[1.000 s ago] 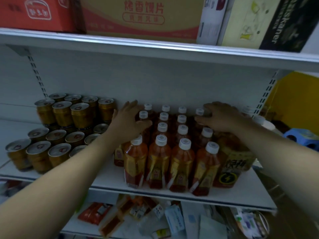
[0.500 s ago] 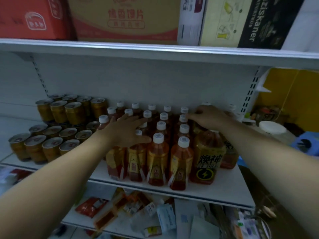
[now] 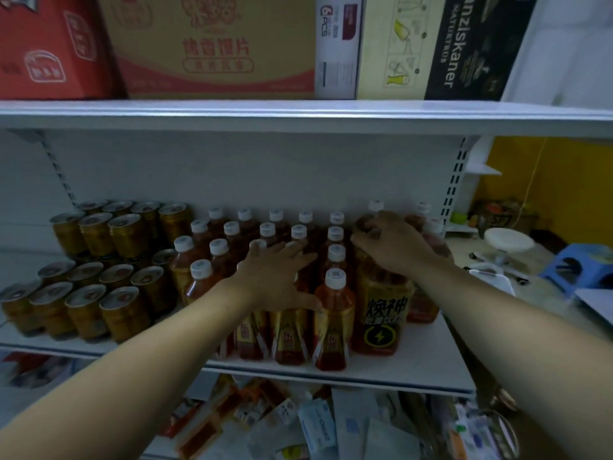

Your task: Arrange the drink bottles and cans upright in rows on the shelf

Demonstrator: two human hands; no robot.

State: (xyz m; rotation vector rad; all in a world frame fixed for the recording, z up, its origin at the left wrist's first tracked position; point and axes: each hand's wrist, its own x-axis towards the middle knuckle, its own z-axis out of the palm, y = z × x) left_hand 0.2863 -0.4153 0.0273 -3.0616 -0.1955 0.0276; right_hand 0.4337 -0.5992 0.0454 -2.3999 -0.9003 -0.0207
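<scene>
The left hand (image 3: pixel 275 277) lies flat on the small white-capped tea bottles (image 3: pixel 333 313). The right hand (image 3: pixel 391 247) grips the big black-labelled bottle (image 3: pixel 381 313). Push slowly so none tip.

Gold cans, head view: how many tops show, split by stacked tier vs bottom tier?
Upper-tier gold cans: 7
Lower-tier gold cans: 9
Total: 16 tops showing. Any cans under the stack are hidden and not counted.
</scene>
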